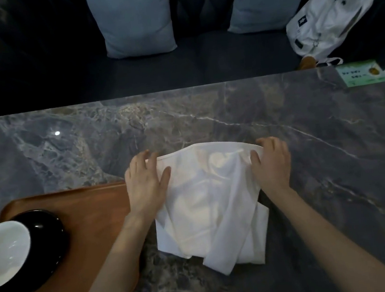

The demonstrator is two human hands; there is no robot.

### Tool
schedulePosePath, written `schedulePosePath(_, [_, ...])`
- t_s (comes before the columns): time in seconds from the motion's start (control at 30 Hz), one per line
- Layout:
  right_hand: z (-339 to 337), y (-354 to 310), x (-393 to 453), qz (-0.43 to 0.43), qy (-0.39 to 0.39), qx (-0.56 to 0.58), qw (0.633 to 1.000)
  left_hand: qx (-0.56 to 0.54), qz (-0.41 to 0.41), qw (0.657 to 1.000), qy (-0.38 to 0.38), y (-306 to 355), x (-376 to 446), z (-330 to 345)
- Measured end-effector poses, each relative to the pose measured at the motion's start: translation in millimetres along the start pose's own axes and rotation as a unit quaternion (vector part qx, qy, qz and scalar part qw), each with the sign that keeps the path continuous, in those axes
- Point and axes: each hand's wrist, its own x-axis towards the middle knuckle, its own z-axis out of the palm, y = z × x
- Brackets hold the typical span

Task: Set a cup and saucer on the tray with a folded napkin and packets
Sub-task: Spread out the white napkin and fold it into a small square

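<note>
A white cloth napkin [208,204] lies rumpled on the marble table [306,132], right of a brown wooden tray [92,206]. My left hand [146,183] pinches the napkin's far left corner, thumb on top of the cloth. My right hand [272,162] grips the far right corner the same way. The far edge is stretched between both hands. On the tray's left part stands a cup [3,254], black outside and white inside, on a black saucer [49,231]. I see no packets.
A dark sofa with two pale blue cushions [134,19] runs behind the table. A white backpack [330,12] lies on the seat at the right. A green card [362,74] sits at the table's far right corner.
</note>
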Motion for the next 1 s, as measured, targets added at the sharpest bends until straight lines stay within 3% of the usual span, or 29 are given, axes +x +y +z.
schedulePosePath(0.07, [-7.9, -0.7, -24.5, 0.005, 0.008, 0.074, 0.997, -0.043, -0.031, 0.998, 0.03, 7.2, -30.5, -5.5])
schedulePosePath(0.2, [-17.2, -2.1, -73.7, 0.056, -0.095, 0.162, 0.981, -0.131, -0.105, 0.984, 0.058, 19.3, -91.0, -3.3])
schedulePosePath(0.33, [-20.9, -2.5, -105.9, 0.07, -0.162, 0.144, 0.974, -0.208, -0.203, 0.957, 0.011, 29.5, -129.0, -1.7])
schedulePosePath(0.43, [-25.8, -2.8, -125.8, 0.087, -0.21, 0.099, 0.969, -0.199, -0.273, 0.941, -0.016, 39.7, -149.1, -2.2])
schedulePosePath(0.53, [-27.9, -2.9, -144.8, 0.114, -0.257, 0.097, 0.955, -0.167, -0.29, 0.941, -0.046, 44.7, -162.8, -1.5])
schedulePosePath(0.63, [-27.2, -4.8, -161.0, 0.136, -0.309, 0.117, 0.934, -0.16, -0.244, 0.955, -0.045, 44.6, -169.0, 5.3])
schedulePosePath(0.73, [-22.5, -5.5, -173.2, 0.119, -0.295, 0.161, 0.934, -0.169, -0.218, 0.961, -0.035, 44.0, -170.6, 8.8])
schedulePosePath(0.87, [-25.6, -4.9, -178.7, 0.123, -0.213, 0.288, 0.925, -0.215, -0.202, 0.955, -0.001, 43.5, -170.6, 0.4])
schedulePosePath(1.0, [-38.5, -8.8, -180.1, 0.124, -0.139, 0.393, 0.9, -0.32, -0.204, 0.924, 0.044, 48.3, -173.3, -18.5])
